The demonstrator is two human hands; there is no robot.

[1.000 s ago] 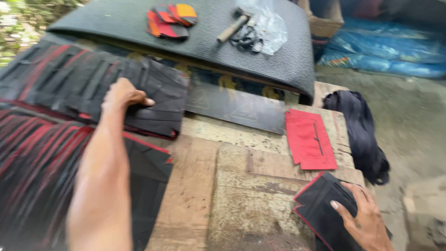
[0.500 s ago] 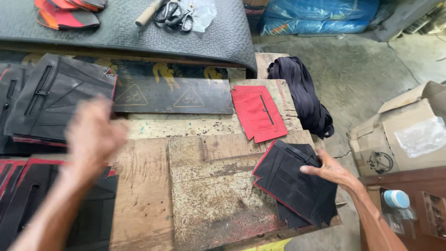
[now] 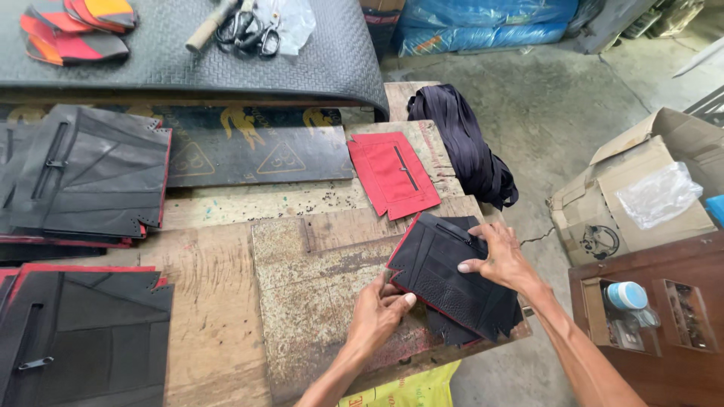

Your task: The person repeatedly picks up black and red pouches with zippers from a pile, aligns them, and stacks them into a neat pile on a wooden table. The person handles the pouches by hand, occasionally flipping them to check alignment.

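A small stack of black leather pieces with red edges (image 3: 445, 275) lies at the front right corner of the wooden worktable (image 3: 226, 316). My left hand (image 3: 379, 310) grips the stack's near left edge, thumb on top. My right hand (image 3: 499, 256) presses flat on its upper right part, fingers spread over the top piece. A red cut piece with a slot (image 3: 394, 173) lies just beyond the stack.
Stacks of black and red panels (image 3: 90, 181) cover the table's left side. A black printed strip (image 3: 249, 154), a bundle of dark zipper tape (image 3: 467, 147) and a grey mat with scissors (image 3: 249, 34) lie further back. An open cardboard box (image 3: 641, 188) and a brown cabinet (image 3: 656, 316) stand to the right.
My left hand has swung from the left stacks across to the small black stack. The view has shifted right, and my right hand stays on the stack.
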